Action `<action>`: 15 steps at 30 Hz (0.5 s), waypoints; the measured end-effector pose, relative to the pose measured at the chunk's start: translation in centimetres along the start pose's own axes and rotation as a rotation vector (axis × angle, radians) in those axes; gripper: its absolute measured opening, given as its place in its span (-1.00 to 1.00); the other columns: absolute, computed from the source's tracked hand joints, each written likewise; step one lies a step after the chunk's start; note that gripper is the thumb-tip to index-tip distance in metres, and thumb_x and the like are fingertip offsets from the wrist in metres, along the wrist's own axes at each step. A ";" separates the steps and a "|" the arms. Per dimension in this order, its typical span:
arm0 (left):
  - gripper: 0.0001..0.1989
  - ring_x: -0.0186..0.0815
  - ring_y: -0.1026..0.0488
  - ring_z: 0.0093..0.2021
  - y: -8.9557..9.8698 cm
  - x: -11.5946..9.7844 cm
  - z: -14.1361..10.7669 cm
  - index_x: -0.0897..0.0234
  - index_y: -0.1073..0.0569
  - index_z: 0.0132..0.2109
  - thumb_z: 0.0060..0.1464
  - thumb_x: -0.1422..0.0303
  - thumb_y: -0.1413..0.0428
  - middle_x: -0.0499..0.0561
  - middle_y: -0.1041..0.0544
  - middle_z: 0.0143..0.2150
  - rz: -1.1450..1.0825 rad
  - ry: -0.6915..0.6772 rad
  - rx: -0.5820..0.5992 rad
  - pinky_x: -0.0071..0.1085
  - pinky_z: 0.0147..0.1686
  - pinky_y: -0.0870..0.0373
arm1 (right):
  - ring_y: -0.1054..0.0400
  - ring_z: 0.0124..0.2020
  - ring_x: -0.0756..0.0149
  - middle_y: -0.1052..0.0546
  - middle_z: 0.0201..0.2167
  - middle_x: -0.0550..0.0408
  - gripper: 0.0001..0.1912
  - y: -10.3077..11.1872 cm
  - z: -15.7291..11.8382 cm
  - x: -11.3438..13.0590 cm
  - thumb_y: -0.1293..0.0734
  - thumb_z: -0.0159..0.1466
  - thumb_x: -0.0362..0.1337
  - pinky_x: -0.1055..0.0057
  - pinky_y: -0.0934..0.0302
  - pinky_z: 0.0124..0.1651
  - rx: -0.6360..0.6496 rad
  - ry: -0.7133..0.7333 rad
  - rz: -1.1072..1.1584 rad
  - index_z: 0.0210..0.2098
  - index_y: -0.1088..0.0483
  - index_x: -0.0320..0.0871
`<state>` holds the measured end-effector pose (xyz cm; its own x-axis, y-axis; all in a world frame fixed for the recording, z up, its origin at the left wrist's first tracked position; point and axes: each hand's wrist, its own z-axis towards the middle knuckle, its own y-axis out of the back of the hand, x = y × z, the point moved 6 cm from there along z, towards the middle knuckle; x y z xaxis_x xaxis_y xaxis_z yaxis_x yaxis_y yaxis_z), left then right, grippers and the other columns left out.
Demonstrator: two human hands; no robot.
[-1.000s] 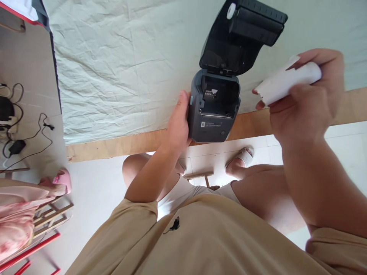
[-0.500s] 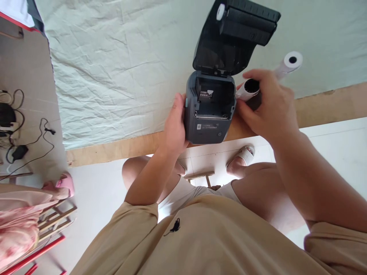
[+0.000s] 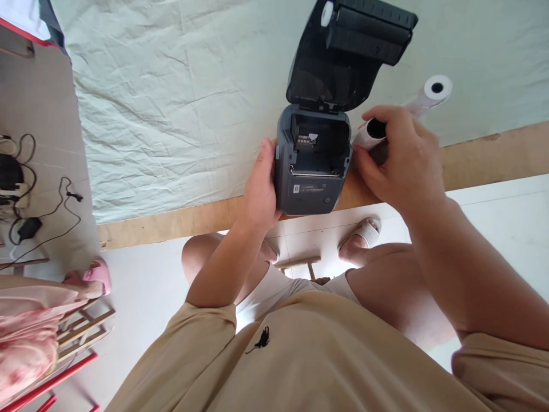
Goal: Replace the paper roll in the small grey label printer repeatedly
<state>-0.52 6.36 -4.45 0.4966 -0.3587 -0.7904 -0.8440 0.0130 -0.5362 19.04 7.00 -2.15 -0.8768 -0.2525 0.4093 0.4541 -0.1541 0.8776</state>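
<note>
Left fingers (image 3: pixel 266 157) are clasping a dark-grey plastic printer (image 3: pixel 313 194) at the pale-green-clothed wooden desk's (image 3: pixel 180 222) near edge; right fingers (image 3: pixel 381 113), half-curled, are gripping a dark-centred white roll (image 3: pixel 362 139) alongside. The black hinged lid (image 3: pixel 334 74) is standing open; no roll is yet occupying the bay (image 3: pixel 321 155).

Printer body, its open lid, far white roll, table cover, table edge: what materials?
Printer body: probably dark-grey plastic, matte; low sheen, moulded edges.
Open lid: likely black plastic, slightly glossy; faint reflections.
Far white roll: looks like smooth paper; pale end around a dark centre.
Table cover: thin fabric or sheeting, unclear which; creases.
Table edge: likely wood, dull; tan, uneven tone.
</note>
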 end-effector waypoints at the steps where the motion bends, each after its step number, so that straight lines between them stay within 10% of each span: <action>1: -0.38 -0.02 -0.68 0.05 0.0 0.0 0.0 0.15 -0.56 -0.15 0.24 -0.29 0.04 0.04 -0.65 -0.32 0.010 -0.004 -0.013 -0.16 -0.11 -0.70 | -0.49 0.02 0.15 -0.54 0.04 -0.06 -0.55 0.2 -0.1 0.2 -0.35 0.36 -0.21 0.11 -0.42 0.06 -0.029 0.033 -0.002 0.22 -0.29 -0.03; 9: -0.41 -0.04 -0.67 0.04 0.2 -0.2 -0.1 0.15 -0.56 -0.15 0.21 -0.28 -0.02 0.03 -0.69 -0.28 0.017 -0.009 -0.036 -0.19 -0.11 -0.69 | -0.51 -0.10 0.12 -0.55 -0.16 -0.03 -0.63 5.6 -0.8 -1.7 -0.29 0.32 -0.25 0.22 -0.34 -0.23 -0.563 0.294 -0.052 0.11 -0.45 -0.07; 15: -0.50 -0.09 -0.68 0.09 -0.2 -0.4 -0.4 0.12 -0.57 -0.16 0.26 -0.20 -0.05 -0.05 -0.72 -0.18 -0.012 0.004 -0.028 -0.22 -0.10 -0.71 | -0.47 0.08 0.09 -0.42 0.16 -0.19 -0.31 3.2 1.5 -6.3 -0.44 0.11 -0.36 0.23 -0.42 -0.15 -0.238 -0.006 0.028 0.25 -0.35 -0.06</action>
<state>-0.61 6.15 -3.95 0.5060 -0.3629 -0.7825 -0.8432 -0.0171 -0.5373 25.84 9.54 -1.54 -0.8636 -0.2548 0.4350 0.5026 -0.3680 0.7823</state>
